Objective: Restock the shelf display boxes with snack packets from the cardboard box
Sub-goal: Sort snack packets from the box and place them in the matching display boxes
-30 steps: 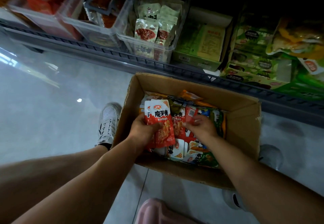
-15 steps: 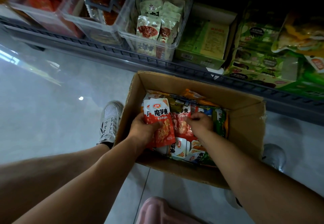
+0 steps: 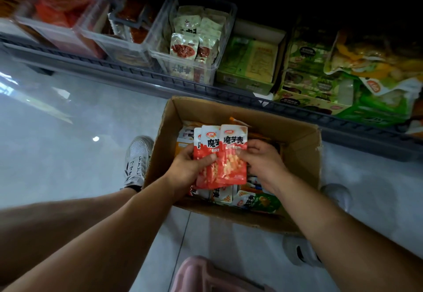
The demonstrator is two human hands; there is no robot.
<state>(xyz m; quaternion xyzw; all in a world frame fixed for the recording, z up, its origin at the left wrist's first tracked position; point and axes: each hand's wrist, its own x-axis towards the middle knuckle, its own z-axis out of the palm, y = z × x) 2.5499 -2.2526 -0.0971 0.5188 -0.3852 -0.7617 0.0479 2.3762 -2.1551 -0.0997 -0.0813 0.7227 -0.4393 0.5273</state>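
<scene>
An open cardboard box (image 3: 299,154) stands on the floor below the shelf, filled with mixed snack packets (image 3: 258,200). Over it, my left hand (image 3: 185,170) grips a fanned stack of red-and-white snack packets (image 3: 226,154), thumb across their front. My right hand (image 3: 263,161) pinches the right edge of the front packet. On the shelf behind, a clear display box (image 3: 194,47) holds pale packets with red pictures, and further clear boxes (image 3: 75,21) to the left hold red packets.
A grey wire shelf rail (image 3: 160,79) runs along the shelf front. Green cartons (image 3: 249,63) and green bags (image 3: 375,69) fill the shelf's right side. My white shoes (image 3: 137,161) stand on the glossy floor on either side of the box.
My right hand has brought another red packet from the box up against the stack in my left hand. The stack has risen and now shows three packets fanned out.
</scene>
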